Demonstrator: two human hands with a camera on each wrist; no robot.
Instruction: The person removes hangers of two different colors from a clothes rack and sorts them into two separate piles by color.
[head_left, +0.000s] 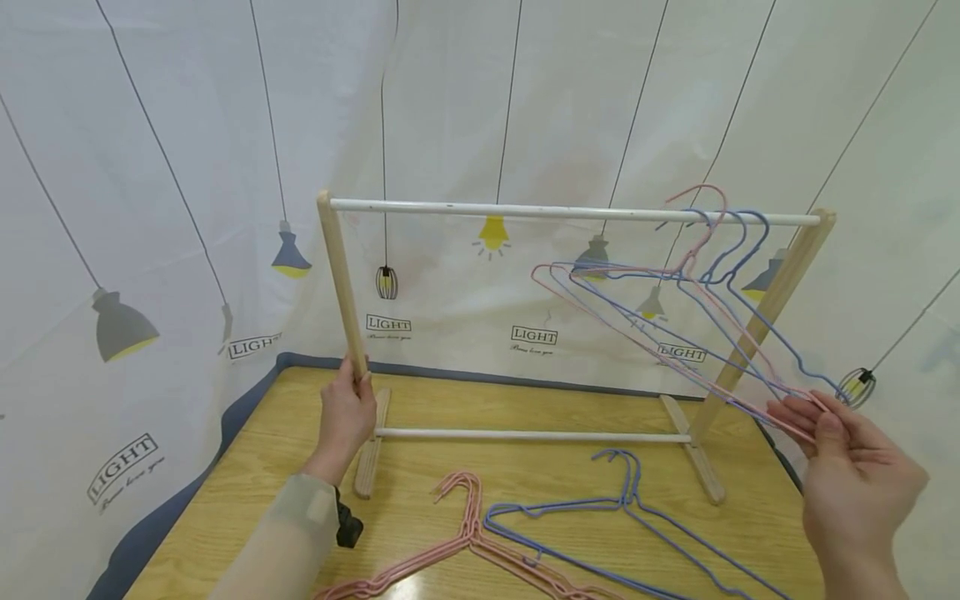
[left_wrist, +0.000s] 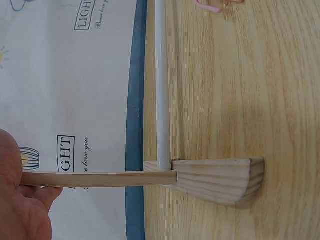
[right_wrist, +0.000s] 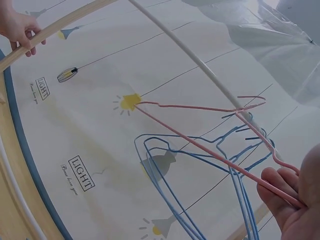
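My left hand (head_left: 347,410) grips the left wooden post (head_left: 341,283) of a small clothes rack, its fingers round the wood. With my right hand (head_left: 855,467) I pinch the near corner of a pink hanger (head_left: 697,250) between thumb and fingers. The pink hanger's hook lies at the white top rod (head_left: 480,210), toward its right end. Right beside it, several blue hangers (head_left: 750,292) hang from the same rod. In the right wrist view the pink hanger (right_wrist: 200,140) runs from my fingers across the blue ones (right_wrist: 220,160).
On the wooden table (head_left: 247,500) in front of the rack lie stacked pink hangers (head_left: 471,525) and, to their right, blue hangers (head_left: 630,504). The rack's lower rod (head_left: 525,435) joins two wooden feet (head_left: 693,450). A white lamp-print sheet (head_left: 450,100) hangs behind.
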